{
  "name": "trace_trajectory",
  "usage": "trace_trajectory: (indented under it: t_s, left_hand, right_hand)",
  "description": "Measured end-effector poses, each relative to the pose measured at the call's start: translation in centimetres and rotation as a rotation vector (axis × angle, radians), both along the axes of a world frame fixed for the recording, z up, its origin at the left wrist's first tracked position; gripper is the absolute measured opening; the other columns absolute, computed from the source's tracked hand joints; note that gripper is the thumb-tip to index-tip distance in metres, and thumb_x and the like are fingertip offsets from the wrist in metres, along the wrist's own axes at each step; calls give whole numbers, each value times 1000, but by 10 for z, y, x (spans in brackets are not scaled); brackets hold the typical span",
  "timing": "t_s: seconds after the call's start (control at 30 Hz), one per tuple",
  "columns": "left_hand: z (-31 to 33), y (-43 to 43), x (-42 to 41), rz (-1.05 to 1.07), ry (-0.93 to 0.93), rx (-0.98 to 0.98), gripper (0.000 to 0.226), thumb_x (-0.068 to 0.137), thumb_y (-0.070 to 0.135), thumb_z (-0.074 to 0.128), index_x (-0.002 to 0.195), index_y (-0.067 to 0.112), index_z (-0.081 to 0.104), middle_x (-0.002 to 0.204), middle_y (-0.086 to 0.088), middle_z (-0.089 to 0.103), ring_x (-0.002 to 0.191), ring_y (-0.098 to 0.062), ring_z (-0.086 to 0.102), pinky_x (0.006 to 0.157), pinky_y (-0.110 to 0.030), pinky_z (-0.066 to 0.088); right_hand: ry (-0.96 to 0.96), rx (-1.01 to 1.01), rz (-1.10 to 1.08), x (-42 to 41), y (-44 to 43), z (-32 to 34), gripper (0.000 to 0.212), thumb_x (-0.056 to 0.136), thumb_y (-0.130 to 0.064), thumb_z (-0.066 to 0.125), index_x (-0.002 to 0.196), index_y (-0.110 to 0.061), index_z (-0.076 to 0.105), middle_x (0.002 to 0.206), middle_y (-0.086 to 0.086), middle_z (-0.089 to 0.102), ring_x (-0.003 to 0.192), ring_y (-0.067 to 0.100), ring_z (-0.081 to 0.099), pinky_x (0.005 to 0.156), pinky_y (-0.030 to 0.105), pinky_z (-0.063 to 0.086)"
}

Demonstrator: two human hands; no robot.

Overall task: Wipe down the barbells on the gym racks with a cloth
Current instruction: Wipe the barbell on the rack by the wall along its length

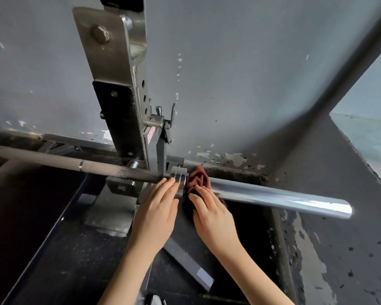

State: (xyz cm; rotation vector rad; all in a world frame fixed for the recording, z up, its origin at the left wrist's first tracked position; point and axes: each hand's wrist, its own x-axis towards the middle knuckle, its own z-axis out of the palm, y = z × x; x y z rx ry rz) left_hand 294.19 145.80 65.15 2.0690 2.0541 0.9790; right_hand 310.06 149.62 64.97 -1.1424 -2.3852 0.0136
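A: We're looking at the barbell [273,194] lying across the rack [119,89], its chrome sleeve sticking out to the right.

B: And we're seeing the left hand [156,208] resting straight, close-set fingers on the collar [180,176].

A: The right hand [211,212] is pressing the dark red cloth [197,178] onto the sleeve, just beside that collar, fingers nearly straight and together.

B: The cloth is bunching up, part hanging below the bar.

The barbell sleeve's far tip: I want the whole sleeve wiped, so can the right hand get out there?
Probably yes. The right hand presses the cloth on the sleeve beside the collar, and the sleeve runs bare to its tip.
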Motion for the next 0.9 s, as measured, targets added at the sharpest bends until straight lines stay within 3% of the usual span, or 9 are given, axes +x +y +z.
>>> trace_trajectory:
  t_s: [0.07,0.13,0.23,0.33,0.57,0.73,0.9]
  left_hand:
    - [1,-16,8,64,-39,-18,49,96,32,33,129,7,59,133,-4,59,127,-12,47,108,-34,32]
    - [3,-35,20,138,-90,-56,46,99,31,35,132,8,57,135,-2,57,126,-8,45,108,-24,24]
    - [0,-66,44,226,-175,-125,41,102,25,39,142,15,46,144,5,46,125,4,32,105,-10,17]
    - [-2,-104,67,349,-238,-148,41,103,24,40,142,18,46,145,9,45,122,6,32,103,-10,22]
    - [15,-209,92,649,-289,-168,39,102,27,40,140,20,49,141,10,49,125,-2,42,103,-16,29]
    - [35,-286,86,876,-249,-141,37,102,27,42,136,22,54,136,9,53,122,-3,47,100,-16,30]
    - [51,-365,82,1055,-298,-88,36,101,29,42,134,23,56,134,8,55,124,-9,50,102,-22,34]
  right_hand:
    - [14,-98,30,10,-9,3,34,80,-22,47,106,-11,66,108,4,66,89,25,68,51,32,56]
    - [54,-180,71,24,-17,1,38,80,-27,42,108,-13,64,107,2,66,81,24,68,47,34,54]
    - [160,-212,125,49,-26,3,36,80,-20,55,114,-12,64,115,2,66,94,23,68,67,30,57]
    - [220,-259,239,67,-39,12,38,83,-20,56,120,-12,62,123,1,63,108,20,62,84,22,47]
    - [304,-367,533,64,-84,29,35,88,-12,59,123,-9,59,127,1,55,105,10,54,86,11,38]
    - [275,-409,718,26,-129,42,34,89,-9,64,123,-11,60,121,1,58,103,11,55,87,16,40]
    - [255,-431,877,-13,-185,60,33,89,-9,64,122,-12,60,122,0,57,103,7,53,90,3,29]
